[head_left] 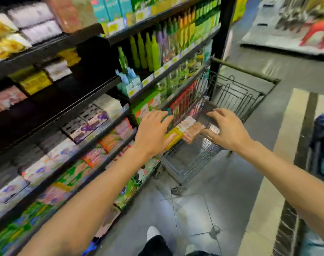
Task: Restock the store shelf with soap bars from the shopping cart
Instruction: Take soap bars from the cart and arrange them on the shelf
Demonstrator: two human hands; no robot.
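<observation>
**Both hands at a row of soap bars over the cart**

A row of soap bars (185, 131) (yellow, pale and pink boxes, blurred) is sitting end to end above the wire shopping cart (190, 163), at one o'clock from the shoes. The left hand (152, 133) is pressing its nine o'clock end, the right hand (228, 129) its three o'clock end, fingers spread and lightly bent. The store shelf (68, 115) is running along at nine o'clock.

A shop aisle: stocked shelves (94, 115) with price tags, beside a wire shopping cart (231, 97).
</observation>
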